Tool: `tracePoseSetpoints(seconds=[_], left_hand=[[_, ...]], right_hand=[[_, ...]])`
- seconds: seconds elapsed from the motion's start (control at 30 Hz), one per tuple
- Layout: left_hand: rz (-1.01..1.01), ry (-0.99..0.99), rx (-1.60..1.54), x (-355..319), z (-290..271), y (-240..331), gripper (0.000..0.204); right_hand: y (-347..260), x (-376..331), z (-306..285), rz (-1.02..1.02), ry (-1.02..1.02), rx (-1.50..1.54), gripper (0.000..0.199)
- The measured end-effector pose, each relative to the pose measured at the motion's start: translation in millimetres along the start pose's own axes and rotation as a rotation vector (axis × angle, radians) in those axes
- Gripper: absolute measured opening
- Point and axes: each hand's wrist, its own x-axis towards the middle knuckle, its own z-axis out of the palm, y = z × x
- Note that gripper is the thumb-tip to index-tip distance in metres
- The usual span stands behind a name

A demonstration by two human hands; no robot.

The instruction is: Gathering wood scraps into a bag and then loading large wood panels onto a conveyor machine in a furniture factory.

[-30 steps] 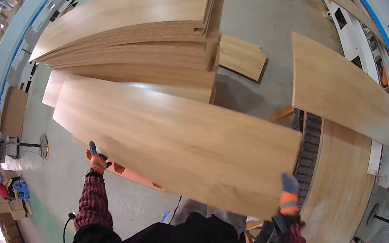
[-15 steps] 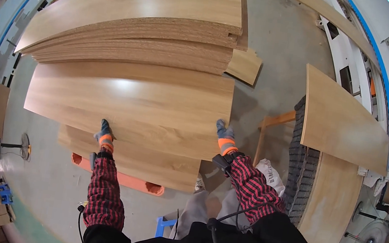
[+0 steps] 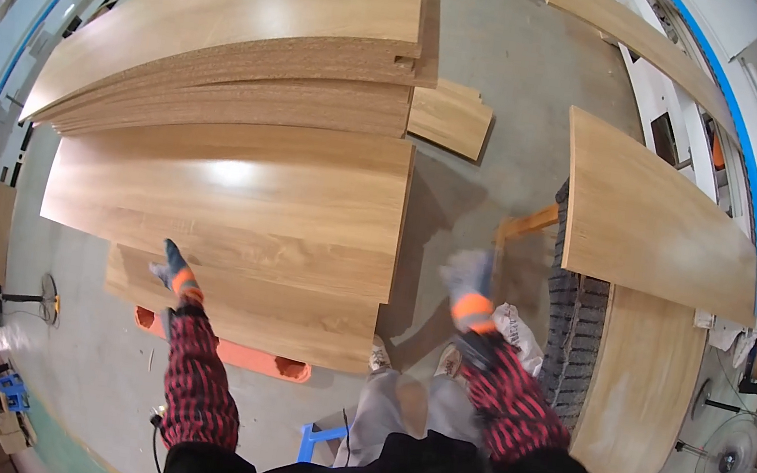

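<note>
A long wood-grain board (image 3: 230, 180) lies in front of me, on top of a second, lower board (image 3: 288, 321). My left hand (image 3: 174, 275), in a grey-blue glove with an orange cuff, is at the near edge of the upper board. Its thumb stands apart from its fingers, and I see nothing gripped in it. My right hand (image 3: 470, 278), gloved the same way, is off the board's right end, over the floor. Motion smears its fingers, so their pose is unclear; no board is in it.
Beyond lies a tall stack of boards (image 3: 256, 71), with smaller pieces (image 3: 450, 120) beside it. An orange-red support (image 3: 224, 351) sits under the near boards. To my right, another board (image 3: 656, 210) rests over a dark ribbed surface (image 3: 568, 343). A fan (image 3: 727, 460) stands at lower right.
My right hand has left the board's right corner and moved right, over the floor. My left hand has shifted left along the near edge, its thumb lifted. The view has shifted slightly.
</note>
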Motion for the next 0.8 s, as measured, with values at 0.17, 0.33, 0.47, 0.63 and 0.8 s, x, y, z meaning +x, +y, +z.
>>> tracePoseSetpoints(seconds=[0.17, 0.33, 0.47, 0.63, 0.8], left_hand=[[0.106, -0.835, -0.527, -236.5, -19.2, 23.4, 0.019], [0.017, -1.320, -0.545, -497.1, 22.1, 118.3, 0.032], [-0.298, -1.802, -0.409, -592.7, 21.0, 163.2, 0.033], [-0.590, -1.804, -0.354, -624.3, -112.2, 165.3, 0.039], [-0.527, -1.596, -0.263, -566.9, -134.6, 119.4, 0.033]], right_hand=[[-183.0, -135.7, 36.5, -0.673, 0.530, 0.181, 0.031], [-220.3, -147.4, -0.2, -0.718, 0.506, 0.052, 0.049], [-174.2, -252.0, 16.1, -0.483, 0.413, 0.080, 0.050], [-132.8, -370.3, -0.5, -0.361, 0.472, 0.185, 0.054], [-118.5, -401.7, -35.3, -0.352, 0.299, 0.218, 0.062]])
